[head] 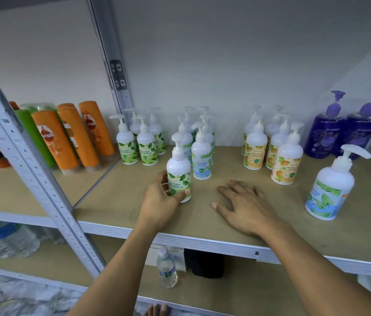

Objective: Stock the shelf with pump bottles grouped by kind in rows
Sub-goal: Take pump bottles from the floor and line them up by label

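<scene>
Soft, even indoor light; wide-angle view with bent edges

No hard glare; the white wall [225, 53] reads grey and slightly dim; shadows are faint and short, a soft one under the right hand [246, 208] on the shelf board [202, 224]; the metal upright [34, 165] bows with lens distortion, and the purple bottles [344, 126] lean at the right edge; the water bottles [4, 240] at lower left are smeared and soft; centre labels stay fairly sharp.

1. Two bare forearms are shown, uncovered by any sleeve.
2. The left hand [160, 201] is seen without glove, ring or watch.
3. The right hand [246, 207] is likewise unadorned, with short nails visible.
</scene>
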Available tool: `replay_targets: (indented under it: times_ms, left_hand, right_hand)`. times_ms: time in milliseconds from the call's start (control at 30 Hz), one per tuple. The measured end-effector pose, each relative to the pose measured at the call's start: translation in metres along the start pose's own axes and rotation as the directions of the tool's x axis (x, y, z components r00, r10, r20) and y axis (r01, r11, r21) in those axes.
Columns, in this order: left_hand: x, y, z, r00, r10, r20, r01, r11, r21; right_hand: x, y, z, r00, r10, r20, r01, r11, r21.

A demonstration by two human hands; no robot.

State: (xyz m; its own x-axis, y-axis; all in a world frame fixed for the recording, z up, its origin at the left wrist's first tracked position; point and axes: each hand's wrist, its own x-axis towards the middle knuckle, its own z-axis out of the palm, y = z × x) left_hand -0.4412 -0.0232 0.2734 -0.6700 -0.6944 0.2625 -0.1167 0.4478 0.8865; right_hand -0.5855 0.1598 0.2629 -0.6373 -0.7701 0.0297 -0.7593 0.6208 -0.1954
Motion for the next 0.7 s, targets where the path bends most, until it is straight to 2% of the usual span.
replay_targets:
  times_ms: [367,700]
  left_hand:
    - [0.044,-0.044,-0.092,0.968,-0.076,-0.237,0.102,0.990,0.098]
    - [0.092,-0.070,-0.105,0.961,-0.075,-0.267,0.124,0.978,0.170]
  right_hand:
    - [0.012,-0.009,0.010,1.000,-0.014,-0.006,0.013,0.999,-0.032]
    - [0.014,-0.011,0.009,1.000,-0.007,0.002,0.007,0.998,-0.061]
